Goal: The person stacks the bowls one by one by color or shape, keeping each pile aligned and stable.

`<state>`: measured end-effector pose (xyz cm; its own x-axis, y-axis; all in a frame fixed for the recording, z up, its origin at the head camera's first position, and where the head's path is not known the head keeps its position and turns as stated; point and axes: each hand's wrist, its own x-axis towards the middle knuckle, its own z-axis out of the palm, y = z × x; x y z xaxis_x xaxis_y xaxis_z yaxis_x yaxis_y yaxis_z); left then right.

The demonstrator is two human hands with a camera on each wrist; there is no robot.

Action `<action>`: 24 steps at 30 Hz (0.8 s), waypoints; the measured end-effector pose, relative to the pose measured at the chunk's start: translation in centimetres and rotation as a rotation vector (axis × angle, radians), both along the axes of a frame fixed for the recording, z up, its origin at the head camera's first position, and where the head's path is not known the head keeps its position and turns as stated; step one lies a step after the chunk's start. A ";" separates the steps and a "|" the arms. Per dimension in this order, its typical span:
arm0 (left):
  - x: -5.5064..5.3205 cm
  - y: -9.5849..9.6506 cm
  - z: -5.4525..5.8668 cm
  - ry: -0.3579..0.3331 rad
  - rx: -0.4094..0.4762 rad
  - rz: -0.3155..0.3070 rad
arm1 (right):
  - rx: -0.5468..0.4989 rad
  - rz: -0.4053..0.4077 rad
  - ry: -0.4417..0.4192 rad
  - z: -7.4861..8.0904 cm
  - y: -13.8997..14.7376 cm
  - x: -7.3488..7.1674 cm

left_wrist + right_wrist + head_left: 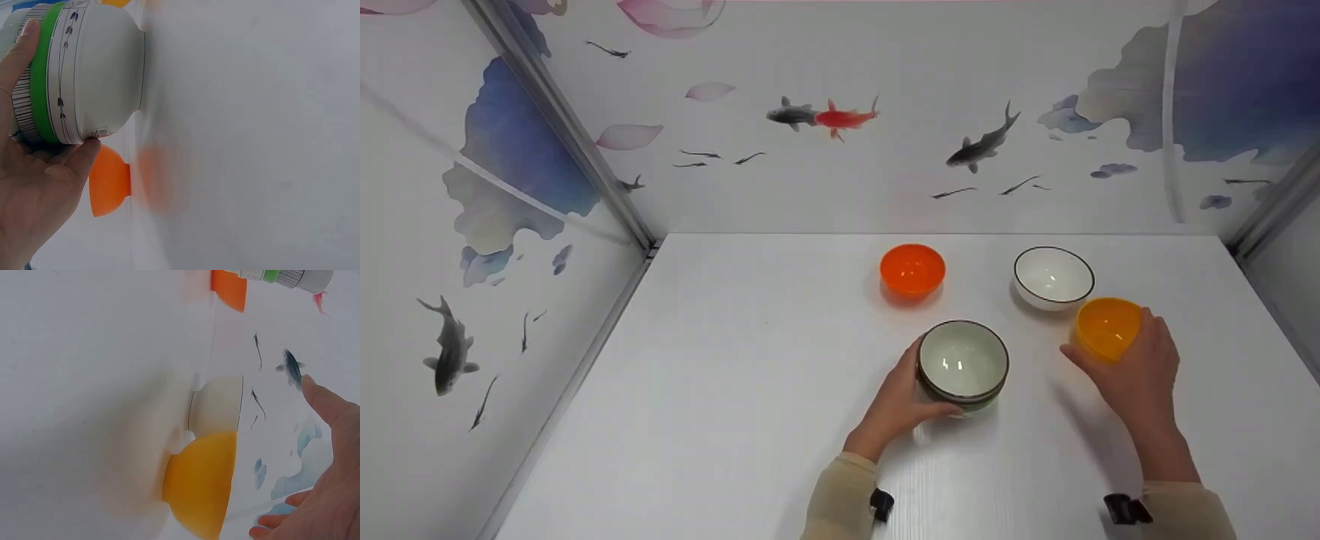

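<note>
My left hand (898,405) grips the side of a stack of bowls (964,360), its thumb at the front and fingers on the far side. In the left wrist view the stack shows a white bowl with a leaf pattern (109,67) lowest, then a green band (42,84) and a black-striped bowl (25,109). My right hand (1144,375) is at a yellow bowl (1102,326). The right wrist view shows its thumb and fingers spread above the rim of that yellow bowl (202,484), apart from it.
An orange bowl (913,268) stands upright behind the stack. A white bowl with a dark rim (1054,276) stands just behind the yellow one, very near it. The white table (720,375) is bounded by a back wall (840,195) and a left wall (405,225) with painted fish.
</note>
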<state>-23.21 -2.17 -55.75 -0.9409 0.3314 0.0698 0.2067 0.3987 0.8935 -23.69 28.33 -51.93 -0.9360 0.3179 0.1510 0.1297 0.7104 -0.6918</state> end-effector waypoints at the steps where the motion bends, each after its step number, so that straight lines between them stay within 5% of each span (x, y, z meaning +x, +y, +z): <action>1: 0.0 0.0 -0.1 -0.001 0.000 0.001 | -0.005 0.003 0.009 -0.2 0.0 0.0; 4: 0.1 0.0 -0.3 -0.010 0.007 0.003 | -0.035 0.012 -0.014 -0.6 0.0 0.1; 9: 0.2 -0.1 -0.2 -0.019 0.023 0.000 | -0.096 0.018 -0.171 -0.4 -0.3 -0.1; 16: 0.0 0.0 0.0 -0.023 0.016 0.003 | 0.015 -0.016 -0.080 0.0 -0.2 -0.6; 24: 0.1 0.0 -0.1 -0.026 0.006 0.006 | 0.114 -0.024 -0.146 -0.4 1.4 -1.8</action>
<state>-23.13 -2.20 -55.80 -0.9445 0.3251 0.0471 0.1808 0.3946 0.9009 -25.50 29.76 -52.28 -0.9431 0.3288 0.0503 0.2405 0.7784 -0.5800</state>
